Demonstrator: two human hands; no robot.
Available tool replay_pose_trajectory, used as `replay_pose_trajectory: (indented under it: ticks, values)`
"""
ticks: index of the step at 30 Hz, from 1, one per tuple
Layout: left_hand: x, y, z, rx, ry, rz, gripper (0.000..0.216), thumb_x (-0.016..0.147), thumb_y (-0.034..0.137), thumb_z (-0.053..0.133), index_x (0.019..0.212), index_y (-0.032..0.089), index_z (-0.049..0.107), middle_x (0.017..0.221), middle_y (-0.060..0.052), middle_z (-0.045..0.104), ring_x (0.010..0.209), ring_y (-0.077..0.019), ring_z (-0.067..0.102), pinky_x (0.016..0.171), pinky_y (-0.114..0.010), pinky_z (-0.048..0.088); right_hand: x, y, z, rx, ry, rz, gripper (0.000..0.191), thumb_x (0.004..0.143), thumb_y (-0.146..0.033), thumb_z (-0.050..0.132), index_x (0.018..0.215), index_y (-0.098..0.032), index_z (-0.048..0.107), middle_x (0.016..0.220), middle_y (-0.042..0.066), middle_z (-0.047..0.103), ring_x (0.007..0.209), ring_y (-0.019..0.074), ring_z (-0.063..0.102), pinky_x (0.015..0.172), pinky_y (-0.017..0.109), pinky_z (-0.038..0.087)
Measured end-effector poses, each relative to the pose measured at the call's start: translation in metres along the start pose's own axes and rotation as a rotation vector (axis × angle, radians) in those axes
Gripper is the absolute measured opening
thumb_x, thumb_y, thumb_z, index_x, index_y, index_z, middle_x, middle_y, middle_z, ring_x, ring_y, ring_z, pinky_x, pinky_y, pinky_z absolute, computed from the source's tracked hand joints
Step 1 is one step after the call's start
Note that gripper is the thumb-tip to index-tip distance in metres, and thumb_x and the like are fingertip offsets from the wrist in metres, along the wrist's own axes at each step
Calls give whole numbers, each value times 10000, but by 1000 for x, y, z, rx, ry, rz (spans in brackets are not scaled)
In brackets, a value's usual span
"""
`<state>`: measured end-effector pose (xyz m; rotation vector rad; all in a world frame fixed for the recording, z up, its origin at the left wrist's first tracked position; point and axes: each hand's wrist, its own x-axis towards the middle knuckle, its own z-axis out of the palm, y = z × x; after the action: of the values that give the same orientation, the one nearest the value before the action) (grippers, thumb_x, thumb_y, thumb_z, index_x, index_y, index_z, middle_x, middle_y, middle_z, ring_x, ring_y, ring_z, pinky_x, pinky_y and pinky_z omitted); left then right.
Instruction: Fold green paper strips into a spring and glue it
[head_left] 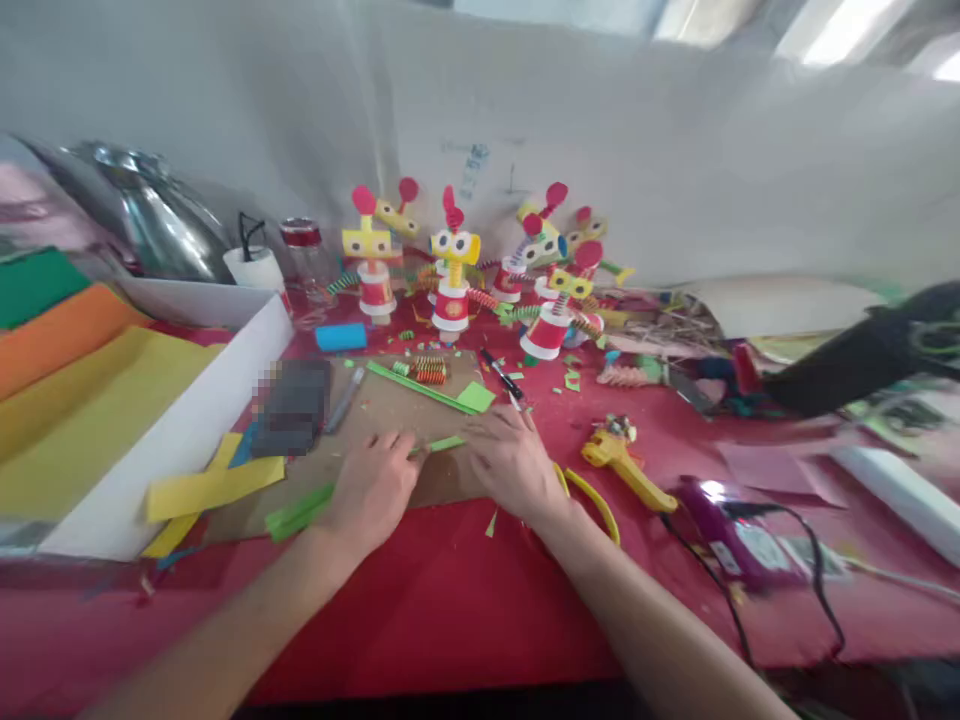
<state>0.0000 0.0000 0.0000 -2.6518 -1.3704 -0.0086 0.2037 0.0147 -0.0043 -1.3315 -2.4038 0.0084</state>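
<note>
A narrow light-green paper strip (448, 443) stretches between my two hands above a brown board (390, 415). My left hand (377, 487) has its fingers curled and pinches the strip's left end. At the right end, my right hand (510, 460) closes its fingertips on the strip. Folded green paper (298, 514) lies beside my left hand. Beyond my hands are a longer green strip (420, 388), a green paper piece (477, 397) and small pleated paper springs (430, 370). Yellow scissor-like loops (604, 500) are partly hidden by my right wrist.
A white box (172, 425) of coloured paper stands left, near yellow strips (217, 487). A dark flat object (296, 405) and grey cutter-like tool (345, 400) lie on the board. Paper-cup figures (451, 305) line the back. A yellow glue gun (630, 470) and cables occupy the right.
</note>
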Motion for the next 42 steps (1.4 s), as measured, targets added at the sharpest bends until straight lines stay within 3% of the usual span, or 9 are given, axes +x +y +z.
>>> replay_pose_trajectory:
  ticks: [4,7,10,14,22,25,28,36,42]
  values:
    - [4,-1,6,-5,11,23,246,859,82,455,977,152,659,957,-91,605,913,-252,535,718,-378,441,3,3,11,-46,-98,-23,116,876,-206,561,879,-206,677,921,44,687,974,223,498,890,378,360]
    - [4,-2,11,10,53,53,262,870,94,452,1054,147,631,929,-81,597,883,-243,526,688,-362,447,1,2,11,-83,-79,-49,115,877,-180,559,916,-188,667,932,56,683,986,228,517,905,393,378]
    - [4,-2,14,-4,113,85,250,873,87,441,1019,146,635,888,-79,595,870,-242,520,690,-365,451,-2,-6,13,-48,-53,-82,214,889,-135,519,1065,-155,639,1076,94,658,1068,226,524,932,380,412]
    - [3,-4,15,-108,152,88,214,855,63,456,913,144,646,855,-75,598,866,-235,521,734,-364,459,-4,-20,24,26,-111,-123,305,924,-239,502,1195,-120,575,1215,125,599,1146,230,528,959,367,454]
    - [-13,-24,14,-108,114,80,202,876,102,465,926,144,656,898,-73,618,876,-223,546,753,-362,453,-3,-30,26,-64,-157,-137,393,932,-334,493,1242,-95,531,1200,149,589,1194,247,514,1026,361,422]
    - [-14,-22,15,-60,109,100,196,903,161,458,894,139,652,917,-78,609,892,-225,543,746,-356,448,0,-39,25,-81,-168,-105,348,922,-299,515,1228,-137,548,1167,137,598,1146,256,546,994,403,441]
    - [-14,-19,14,-59,76,94,172,894,189,494,835,136,646,905,-72,604,887,-229,540,740,-360,450,2,-48,31,-71,-171,-124,273,929,-236,484,1143,-118,605,1236,156,567,1221,275,491,1049,451,386]
    - [-29,-33,3,-81,96,112,186,884,127,490,979,134,650,921,-74,631,942,-233,546,796,-379,463,0,-56,37,3,-166,-106,380,939,-289,469,1261,-91,508,1268,173,558,1250,276,468,1070,457,368]
    - [-39,-46,15,-77,167,115,214,889,173,506,1052,157,644,959,-75,640,943,-230,558,832,-406,466,2,-60,31,64,-155,-52,340,930,-291,479,1208,-105,537,1218,167,575,1193,262,511,1077,465,350]
